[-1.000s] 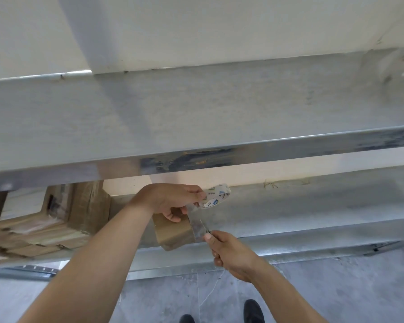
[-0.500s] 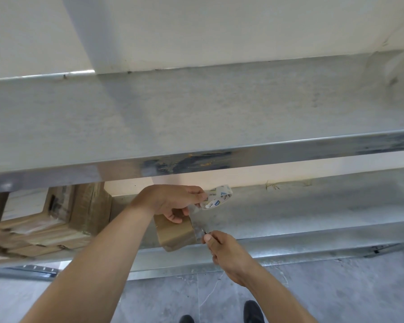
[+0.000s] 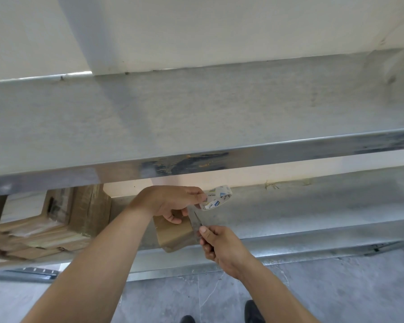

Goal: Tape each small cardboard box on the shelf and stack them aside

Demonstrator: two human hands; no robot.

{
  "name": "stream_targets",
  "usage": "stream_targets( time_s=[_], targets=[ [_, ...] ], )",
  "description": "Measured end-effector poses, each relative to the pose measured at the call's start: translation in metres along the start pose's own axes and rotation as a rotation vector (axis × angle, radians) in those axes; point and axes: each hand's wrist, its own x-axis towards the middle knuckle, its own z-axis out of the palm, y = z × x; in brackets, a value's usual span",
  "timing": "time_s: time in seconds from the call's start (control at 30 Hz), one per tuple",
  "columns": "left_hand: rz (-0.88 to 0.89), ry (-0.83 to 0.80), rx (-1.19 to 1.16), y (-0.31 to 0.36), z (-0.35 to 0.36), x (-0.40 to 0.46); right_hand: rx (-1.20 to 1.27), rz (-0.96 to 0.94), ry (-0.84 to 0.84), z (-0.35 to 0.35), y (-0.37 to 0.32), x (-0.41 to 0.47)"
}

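A: Where do we have the box (image 3: 173, 234) right now?

B: On the lower shelf (image 3: 313, 213), at its front edge, under our left hand (image 3: 173, 201). That hand curls its fingers around the tape roll (image 3: 218, 198) and its thumb presses on the box top.

A: And our right hand (image 3: 222, 248)?

B: Its fingers are closed around a thin blade (image 3: 197, 219), thumb on top. The blade points up at the clear strip of tape (image 3: 193, 213) running from the roll down to the box. We cannot tell whether the blade touches the strip.

A: What else do we see?

B: A pile of boxes (image 3: 44, 231) on the same shelf, well to the left. The upper shelf (image 3: 196, 113) spans the view above our hands, and our shoes (image 3: 254, 311) stand on the grey floor (image 3: 336, 294) below.
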Motion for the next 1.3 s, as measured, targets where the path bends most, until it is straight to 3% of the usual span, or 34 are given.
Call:
stream_targets(
  time_s=[0.67,0.97,1.07,1.17,1.3],
  targets=[
    [0.014,-0.028,-0.014,-0.002,-0.001,-0.001,0.123,0.052,0.027,0.006,-0.008,0.007],
    [0.028,-0.021,-0.015,-0.003,-0.001,-0.001,0.057,0.049,0.088,0.003,-0.007,0.004],
    [0.026,-0.019,-0.019,-0.002,-0.001,-0.001,-0.197,0.049,0.172,-0.012,-0.001,0.003],
    [0.031,-0.026,-0.011,-0.003,-0.002,0.000,-0.943,0.005,0.372,-0.047,0.000,0.019],
    [0.039,-0.020,-0.017,-0.003,0.000,-0.002,-1.221,0.042,0.431,-0.086,-0.014,0.032]
  ],
)
